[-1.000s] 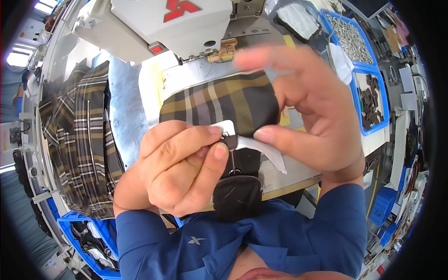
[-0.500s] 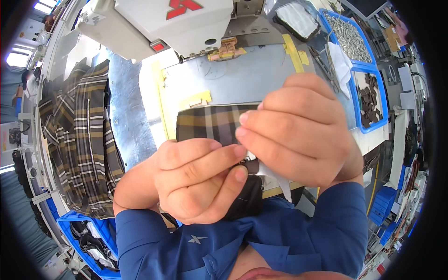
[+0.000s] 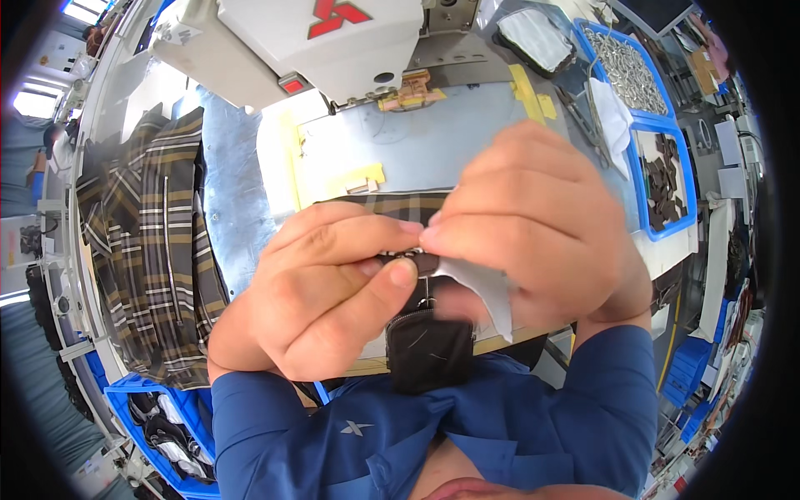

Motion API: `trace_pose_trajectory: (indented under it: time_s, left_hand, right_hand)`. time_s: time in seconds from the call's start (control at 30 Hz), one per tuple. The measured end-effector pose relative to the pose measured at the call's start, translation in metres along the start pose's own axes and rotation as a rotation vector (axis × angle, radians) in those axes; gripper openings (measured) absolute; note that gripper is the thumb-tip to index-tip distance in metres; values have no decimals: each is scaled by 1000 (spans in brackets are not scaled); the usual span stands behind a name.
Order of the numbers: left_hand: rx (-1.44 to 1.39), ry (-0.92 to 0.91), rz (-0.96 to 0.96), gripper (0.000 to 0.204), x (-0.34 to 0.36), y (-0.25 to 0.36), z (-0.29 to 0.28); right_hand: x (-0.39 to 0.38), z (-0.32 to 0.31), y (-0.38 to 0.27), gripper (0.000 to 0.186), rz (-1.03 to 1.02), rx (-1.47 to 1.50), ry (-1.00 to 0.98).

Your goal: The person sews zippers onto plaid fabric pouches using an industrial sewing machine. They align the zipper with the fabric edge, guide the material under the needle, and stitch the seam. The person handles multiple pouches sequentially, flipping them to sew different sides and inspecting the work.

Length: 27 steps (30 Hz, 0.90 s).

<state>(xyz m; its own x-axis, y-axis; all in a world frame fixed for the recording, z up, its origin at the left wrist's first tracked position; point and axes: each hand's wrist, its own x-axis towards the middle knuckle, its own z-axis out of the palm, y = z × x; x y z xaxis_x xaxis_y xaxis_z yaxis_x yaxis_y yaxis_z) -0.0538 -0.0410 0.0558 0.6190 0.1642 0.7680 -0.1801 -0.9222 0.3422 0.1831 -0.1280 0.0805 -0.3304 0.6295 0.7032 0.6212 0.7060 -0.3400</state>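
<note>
A small dark tab (image 3: 427, 265) sits between the two hands, above a soft black zipped pouch (image 3: 429, 352); the left hand (image 3: 312, 279) pinches it between thumb and forefinger; the right hand (image 3: 537, 225), spread wide a second ago, now has its fingers curled and tips beside the left's, so both work at one spot; its thumb is blurred, so I can't say whether it grips anything; a limp white strip (image 3: 486, 300) tapers from the tab; beyond lie woven plaid cloth (image 3: 400, 202), a smooth metal plate (image 3: 417, 137) and a hard-cased white sewing machine (image 3: 342, 50).
</note>
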Motion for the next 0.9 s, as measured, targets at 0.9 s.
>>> trace_pose_trajectory:
  time_s: [0.9]
  left_hand:
    - [176,-49,53,16,30,1,-30]
  right_hand:
    - [-3,0,-10,15,-126,-58,-29]
